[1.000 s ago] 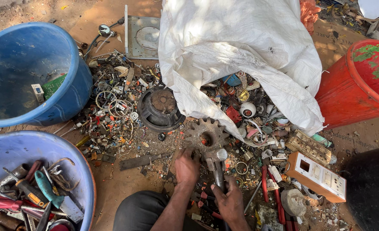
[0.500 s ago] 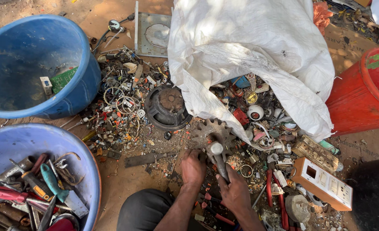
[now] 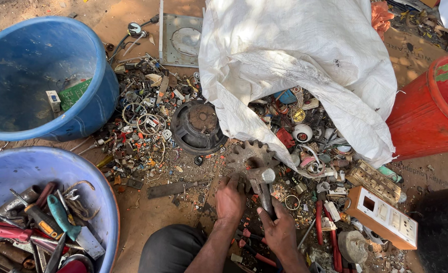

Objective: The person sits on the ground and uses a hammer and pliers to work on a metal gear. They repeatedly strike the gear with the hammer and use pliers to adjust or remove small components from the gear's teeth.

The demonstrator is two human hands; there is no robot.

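Head view: left hand (image 3: 230, 199) presses closed fingers on a rusty gear (image 3: 252, 159) lying in scrap on the ground. Right hand (image 3: 279, 230) grips a hammer (image 3: 263, 186), head resting on the gear. White sack (image 3: 294, 65) overhangs behind; speaker cone (image 3: 197, 126) lies just left.
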